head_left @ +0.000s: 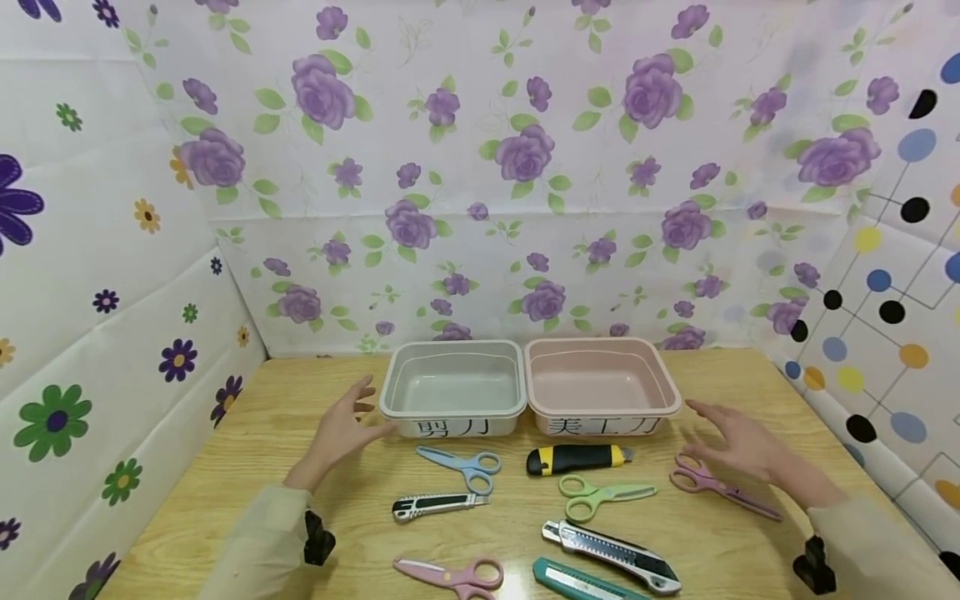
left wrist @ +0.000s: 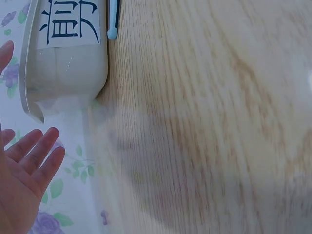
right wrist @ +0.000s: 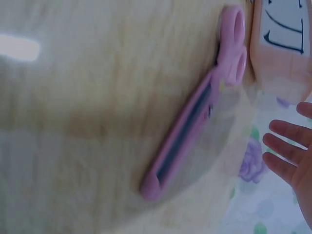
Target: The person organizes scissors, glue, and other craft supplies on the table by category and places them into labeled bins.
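Toward the far edge of the wooden table [head_left: 307, 385], a grey tray [head_left: 457, 387] and a pink tray [head_left: 600, 387] stand side by side, black characters on their front labels. Just beside the grey tray's left end, the left hand [head_left: 345, 429] has its fingers spread; the right hand [head_left: 742, 446], likewise spread, is near the pink tray's right end, by purple scissors [head_left: 708, 483]. Before the trays lie blue scissors [head_left: 468, 465], a black-and-yellow cutter [head_left: 577, 458], green scissors [head_left: 615, 492], a small white-and-black cutter [head_left: 438, 505], a silver cutter [head_left: 611, 552], pink scissors [head_left: 446, 577] and a teal cutter [head_left: 585, 581]. Behind hangs floral cloth [head_left: 480, 167].

head: bright, even | table [head_left: 720, 375]: glare near bottom edge | wrist views: soft shadows, right blurrier
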Tool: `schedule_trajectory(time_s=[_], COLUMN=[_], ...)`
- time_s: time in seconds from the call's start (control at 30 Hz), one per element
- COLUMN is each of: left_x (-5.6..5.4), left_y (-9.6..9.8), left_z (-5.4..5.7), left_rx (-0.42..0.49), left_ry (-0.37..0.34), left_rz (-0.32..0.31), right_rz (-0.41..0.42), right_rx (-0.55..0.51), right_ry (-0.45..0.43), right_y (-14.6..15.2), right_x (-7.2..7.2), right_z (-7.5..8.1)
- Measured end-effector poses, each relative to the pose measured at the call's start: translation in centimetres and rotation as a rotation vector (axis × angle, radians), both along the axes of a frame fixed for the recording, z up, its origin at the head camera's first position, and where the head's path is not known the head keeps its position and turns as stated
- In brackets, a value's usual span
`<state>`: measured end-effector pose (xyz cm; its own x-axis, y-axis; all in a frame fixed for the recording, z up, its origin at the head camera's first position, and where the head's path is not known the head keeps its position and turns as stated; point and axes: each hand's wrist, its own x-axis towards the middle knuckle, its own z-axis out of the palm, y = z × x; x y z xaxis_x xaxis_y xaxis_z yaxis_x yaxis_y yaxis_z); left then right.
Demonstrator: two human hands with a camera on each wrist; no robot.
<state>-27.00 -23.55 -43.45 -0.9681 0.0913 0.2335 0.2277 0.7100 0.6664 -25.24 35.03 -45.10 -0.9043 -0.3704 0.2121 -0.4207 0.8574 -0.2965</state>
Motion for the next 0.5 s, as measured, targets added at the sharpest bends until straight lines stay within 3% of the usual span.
schedule_trajectory(time_s=[0.27, 0.5], left_x=[-0.1, -0.1], left_y=[0.3, 0.6], left_z=[-0.1, 0.1], left_rx=[0.074, 0.111], left_ry=[-0.003, -0.020], left_rz=[-0.013, -0.012], right_rz=[-0.018, -0.024], right_rx=[-0.091, -0.147], right_ry=[-0.076, -0.088], right_y=[-1.1, -1.7], right_x=[1.6, 2.6], right_z=[-0.8, -1.3])
